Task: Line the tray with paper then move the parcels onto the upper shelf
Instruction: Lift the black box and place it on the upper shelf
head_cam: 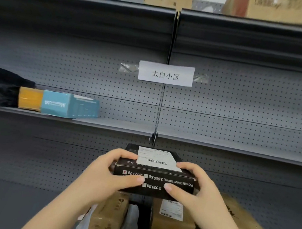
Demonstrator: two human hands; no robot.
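Left hand [105,173]: bare, forearm raised, fingers [135,179] curled, clamping. Right hand [194,190]: bare, mirrored pose, thumb forward, fingers closed in grip.

A single head-worn wide view faces a pegboard shelving unit [236,146] closely at 12 o'clock, tilted slightly down, both hands low at 6 o'clock.

A parcel depot or storeroom: grey metal shelving [237,143] with pegboard backing [242,98], a taped paper sign [166,74] naming a residential area, and labelled cardboard boxes [171,227] stacked below.
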